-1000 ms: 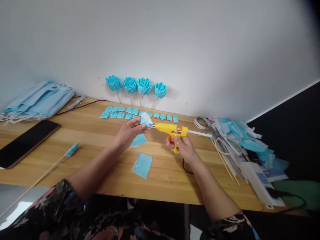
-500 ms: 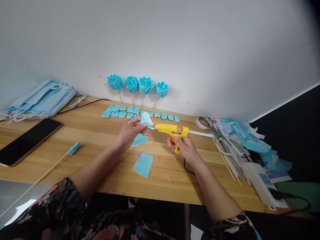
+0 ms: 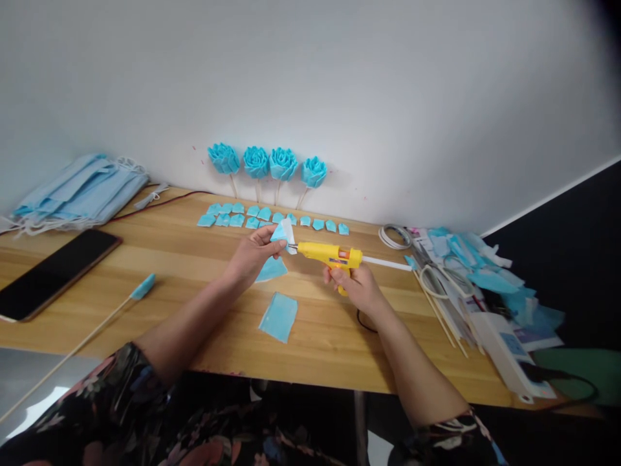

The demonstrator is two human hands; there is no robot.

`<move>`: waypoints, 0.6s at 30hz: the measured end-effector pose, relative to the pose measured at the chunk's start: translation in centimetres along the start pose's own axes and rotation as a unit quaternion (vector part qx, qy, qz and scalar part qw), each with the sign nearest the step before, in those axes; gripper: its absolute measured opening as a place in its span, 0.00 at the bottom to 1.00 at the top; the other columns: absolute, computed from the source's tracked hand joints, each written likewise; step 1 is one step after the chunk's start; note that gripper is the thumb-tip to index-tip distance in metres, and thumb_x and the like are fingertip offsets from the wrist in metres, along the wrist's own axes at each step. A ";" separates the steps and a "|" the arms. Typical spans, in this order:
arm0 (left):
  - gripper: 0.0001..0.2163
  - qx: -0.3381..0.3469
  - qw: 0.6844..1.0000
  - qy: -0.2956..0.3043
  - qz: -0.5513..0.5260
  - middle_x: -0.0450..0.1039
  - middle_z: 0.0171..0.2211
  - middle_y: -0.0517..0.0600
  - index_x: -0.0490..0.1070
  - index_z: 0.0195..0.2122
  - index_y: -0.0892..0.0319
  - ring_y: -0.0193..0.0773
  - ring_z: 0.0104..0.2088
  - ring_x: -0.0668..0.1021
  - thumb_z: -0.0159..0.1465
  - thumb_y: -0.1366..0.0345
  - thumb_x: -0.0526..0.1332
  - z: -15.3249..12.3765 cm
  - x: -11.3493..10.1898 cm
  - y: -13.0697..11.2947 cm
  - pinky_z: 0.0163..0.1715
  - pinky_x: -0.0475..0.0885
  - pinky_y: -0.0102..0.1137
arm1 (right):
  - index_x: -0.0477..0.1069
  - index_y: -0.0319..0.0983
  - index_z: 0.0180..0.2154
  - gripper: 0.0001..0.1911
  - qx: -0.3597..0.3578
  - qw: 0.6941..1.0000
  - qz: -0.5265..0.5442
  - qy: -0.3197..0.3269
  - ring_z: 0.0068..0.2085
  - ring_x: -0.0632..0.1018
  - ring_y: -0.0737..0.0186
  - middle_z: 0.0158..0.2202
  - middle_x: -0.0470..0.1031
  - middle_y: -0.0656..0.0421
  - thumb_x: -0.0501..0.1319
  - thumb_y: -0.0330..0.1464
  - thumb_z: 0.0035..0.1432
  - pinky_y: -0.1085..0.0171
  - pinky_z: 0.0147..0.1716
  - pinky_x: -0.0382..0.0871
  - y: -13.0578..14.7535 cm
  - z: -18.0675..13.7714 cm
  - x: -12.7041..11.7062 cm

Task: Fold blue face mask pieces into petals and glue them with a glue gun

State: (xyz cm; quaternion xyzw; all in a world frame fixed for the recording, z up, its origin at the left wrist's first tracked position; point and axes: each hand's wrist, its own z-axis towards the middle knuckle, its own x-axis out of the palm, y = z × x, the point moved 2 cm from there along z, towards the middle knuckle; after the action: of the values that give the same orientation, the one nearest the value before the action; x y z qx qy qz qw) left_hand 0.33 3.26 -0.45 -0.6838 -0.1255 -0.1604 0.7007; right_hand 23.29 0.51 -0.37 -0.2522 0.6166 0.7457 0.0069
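My left hand (image 3: 253,254) pinches a small folded blue fabric piece (image 3: 283,231) above the wooden table (image 3: 169,259). My right hand (image 3: 356,286) grips the handle of a yellow glue gun (image 3: 330,255), whose nozzle touches the folded piece. Two flat blue fabric pieces lie under and near my hands, one (image 3: 272,269) just below my left hand and one (image 3: 278,316) nearer the front edge.
Several blue fabric roses (image 3: 268,162) on sticks lean on the wall above rows of small blue petals (image 3: 252,217). A stack of face masks (image 3: 77,191) and a phone (image 3: 51,272) lie left, with a blue-tipped skewer (image 3: 104,320). Scraps, skewers and scissors (image 3: 466,285) clutter the right.
The glue gun's nozzle and the folded piece have shifted slightly left and stayed together. Otherwise nothing has visibly changed.
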 end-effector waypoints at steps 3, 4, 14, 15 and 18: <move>0.14 0.005 1.000 0.005 0.007 0.74 0.25 0.45 0.78 0.37 0.59 0.28 0.23 0.68 0.48 0.69 0.71 0.1 -0.1 0.0 0.24 0.62 0.27 | 0.73 0.38 0.28 0.22 -0.017 0.997 -0.059 -0.036 0.28 0.72 0.64 0.29 0.74 0.57 0.57 0.50 0.59 0.64 0.28 0.66 0.1 -0.1 -0.4; 0.14 0.009 1.000 0.006 0.009 0.73 0.24 0.44 0.78 0.37 0.59 0.28 0.23 0.67 0.48 0.69 0.71 0.1 -0.2 0.1 0.25 0.62 0.27 | 0.73 0.38 0.28 0.21 -0.023 0.996 -0.073 -0.053 0.29 0.72 0.63 0.29 0.75 0.57 0.57 0.49 0.59 0.64 0.29 0.67 0.1 -0.2 -0.6; 0.13 0.007 1.000 -0.004 -0.013 0.75 0.27 0.46 0.76 0.35 0.60 0.31 0.26 0.73 0.49 0.65 0.72 0.1 -0.2 0.0 0.28 0.65 0.28 | 0.73 0.40 0.51 0.25 -0.016 0.943 -0.308 -0.123 0.42 0.79 0.51 0.41 0.81 0.52 0.53 0.48 0.63 0.58 0.41 0.70 -0.3 0.8 -3.3; 0.13 0.005 1.000 -0.001 -0.017 0.75 0.27 0.46 0.76 0.35 0.60 0.31 0.26 0.73 0.49 0.65 0.72 0.1 -0.1 -0.1 0.28 0.65 0.27 | 0.71 0.40 0.56 0.26 0.007 0.924 -0.358 -0.132 0.44 0.79 0.50 0.43 0.81 0.51 0.53 0.48 0.63 0.58 0.41 0.70 -0.4 1.0 -3.9; 0.11 -0.004 1.000 0.005 -0.031 0.75 0.27 0.46 0.76 0.33 0.60 0.31 0.27 0.73 0.49 0.67 0.72 -0.1 0.1 -0.3 0.28 0.65 0.27 | 0.62 0.39 0.63 0.31 0.066 0.856 -0.498 -0.125 0.46 0.79 0.46 0.49 0.79 0.46 0.56 0.45 0.63 0.58 0.39 0.69 -1.0 1.1 -6.0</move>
State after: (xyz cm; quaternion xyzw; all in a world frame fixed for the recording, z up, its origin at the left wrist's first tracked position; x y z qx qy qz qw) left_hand 0.28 3.13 -0.19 -0.6815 -0.1424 -0.1856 0.6934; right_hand 28.41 3.57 1.09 -0.4291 0.4505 0.6253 0.4710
